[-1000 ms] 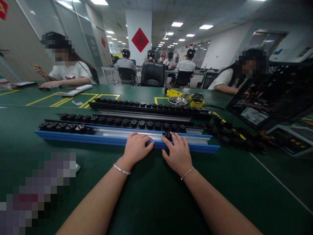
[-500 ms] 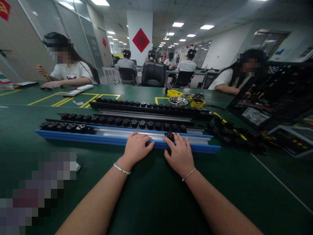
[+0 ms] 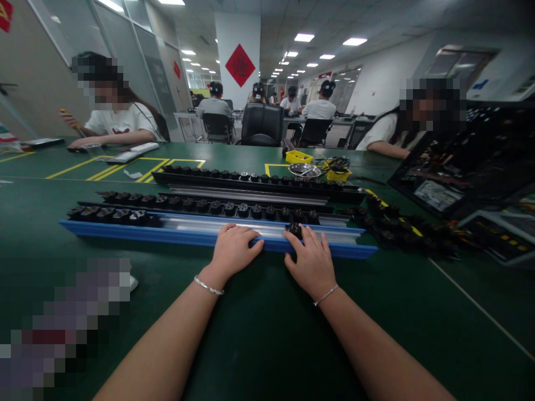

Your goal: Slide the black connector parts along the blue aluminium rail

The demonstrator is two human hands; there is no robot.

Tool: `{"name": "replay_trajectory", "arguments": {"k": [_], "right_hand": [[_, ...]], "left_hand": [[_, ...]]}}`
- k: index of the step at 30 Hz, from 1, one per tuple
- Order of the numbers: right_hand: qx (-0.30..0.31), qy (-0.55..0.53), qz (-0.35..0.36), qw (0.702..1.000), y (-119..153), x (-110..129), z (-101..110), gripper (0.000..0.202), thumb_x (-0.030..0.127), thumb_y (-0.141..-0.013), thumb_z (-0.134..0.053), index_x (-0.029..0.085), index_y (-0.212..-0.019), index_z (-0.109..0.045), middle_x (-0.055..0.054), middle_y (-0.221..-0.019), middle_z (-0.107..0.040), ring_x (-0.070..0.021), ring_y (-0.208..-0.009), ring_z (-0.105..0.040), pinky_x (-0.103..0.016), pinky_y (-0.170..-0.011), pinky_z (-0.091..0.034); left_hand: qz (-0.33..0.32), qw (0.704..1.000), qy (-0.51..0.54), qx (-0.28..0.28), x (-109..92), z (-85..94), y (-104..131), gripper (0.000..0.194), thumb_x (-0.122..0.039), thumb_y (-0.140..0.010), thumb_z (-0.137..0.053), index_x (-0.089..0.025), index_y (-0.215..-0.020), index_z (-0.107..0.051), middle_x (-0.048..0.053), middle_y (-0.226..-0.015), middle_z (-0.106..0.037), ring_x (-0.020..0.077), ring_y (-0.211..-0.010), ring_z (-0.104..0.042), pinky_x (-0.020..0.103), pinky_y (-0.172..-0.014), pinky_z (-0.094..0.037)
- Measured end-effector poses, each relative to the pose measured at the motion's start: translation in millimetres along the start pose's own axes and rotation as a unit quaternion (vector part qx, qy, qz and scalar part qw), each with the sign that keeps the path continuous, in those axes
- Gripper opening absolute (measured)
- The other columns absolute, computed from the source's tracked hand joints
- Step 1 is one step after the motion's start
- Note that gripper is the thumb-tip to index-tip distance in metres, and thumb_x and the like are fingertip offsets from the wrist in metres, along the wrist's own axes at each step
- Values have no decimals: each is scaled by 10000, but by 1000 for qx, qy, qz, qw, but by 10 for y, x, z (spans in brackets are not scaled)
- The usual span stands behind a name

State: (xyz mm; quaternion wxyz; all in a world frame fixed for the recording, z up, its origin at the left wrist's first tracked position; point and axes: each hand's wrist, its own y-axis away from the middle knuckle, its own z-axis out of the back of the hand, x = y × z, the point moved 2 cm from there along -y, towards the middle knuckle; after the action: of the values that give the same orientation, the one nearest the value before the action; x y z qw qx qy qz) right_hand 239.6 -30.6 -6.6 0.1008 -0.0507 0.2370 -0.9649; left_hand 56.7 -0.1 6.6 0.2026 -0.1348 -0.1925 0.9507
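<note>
The long, straight blue rail is only partly filled, as I judge it from my remote seat; one round black plastic socket sits in it at my right hand.

I count about five similar black sockets grouped at the rail's left end, perhaps with a sixth dark piece beside them; most of the bare silver metal channel looks left to fill; my right fingers close on the lone socket; my left hand drapes over the near edge, though I cannot tell whether it clamps or merely rests; behind, on the green surface, are two crowded socket rows, two yellow trays and one round silver dish.
</note>
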Motion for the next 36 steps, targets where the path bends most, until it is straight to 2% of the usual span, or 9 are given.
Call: {"name": "replay_trajectory", "arguments": {"k": [29, 36], "right_hand": [[-17, 8, -51, 999, 54, -114, 21, 416, 275, -777, -515, 246, -1192, -533, -134, -1322, -451, -286, -1249, -353, -506, -1018, -216], [-3, 22, -57, 998, 54, -114, 9, 503, 287, -761, -541, 286, -1260, -478, -118, -1363, -398, -289, -1268, -318, -499, -1027, -191]], "left_hand": [[2, 1000, -3, 1, 5, -3, -1, 308, -435, -846, -411, -268, -854, -670, 10, -881, -702, 201, -874, -609, 410, -956, -306], [-1, 1000, -9, 3, 4, -9, -1, 302, -432, -848, -409, -268, -844, -662, 4, -889, -702, 198, -886, -607, 407, -951, -310]]}}
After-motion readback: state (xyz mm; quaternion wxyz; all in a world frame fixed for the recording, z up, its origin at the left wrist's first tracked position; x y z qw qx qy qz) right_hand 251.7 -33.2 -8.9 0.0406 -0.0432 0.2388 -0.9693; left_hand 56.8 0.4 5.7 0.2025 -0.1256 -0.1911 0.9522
